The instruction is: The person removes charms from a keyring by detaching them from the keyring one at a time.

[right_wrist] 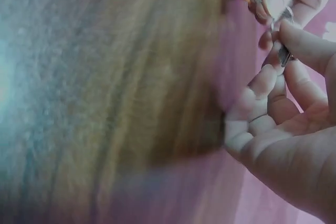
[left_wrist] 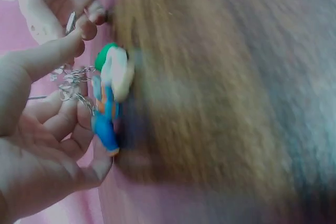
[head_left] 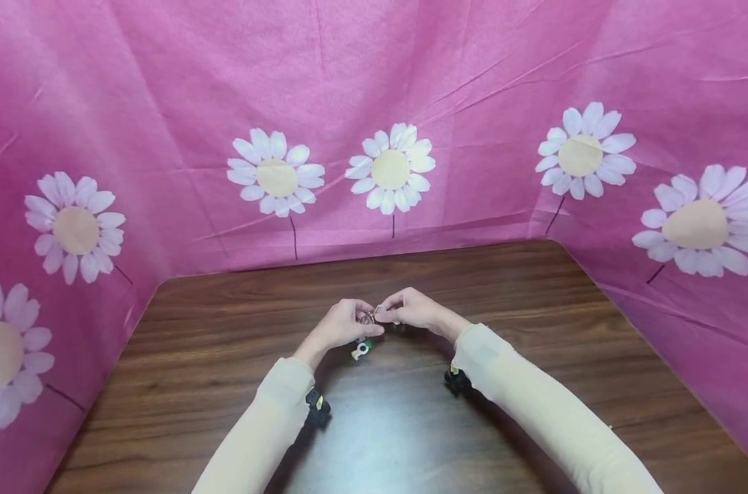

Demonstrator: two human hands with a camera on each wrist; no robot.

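Over the far middle of the table, my left hand [head_left: 343,324] holds a keychain by its metal ring and chains [left_wrist: 73,83]. Small colourful charms [left_wrist: 107,129] dangle from it, with green, white, orange and blue parts; they blur in the left wrist view. Close beside it, my right hand [head_left: 418,310] pinches a small flat metal piece [right_wrist: 284,56] between thumb and fingers. It looks key-like, but its exact shape is partly hidden by the fingertips. Both hands nearly meet at the ring, above the wood.
The brown wooden table [head_left: 226,329] spreads around both hands. A pink cloth [head_left: 189,103] printed with white daisies stands along its back and sides. Black wrist devices [head_left: 318,409] are strapped at both cream sleeves [head_left: 256,425].
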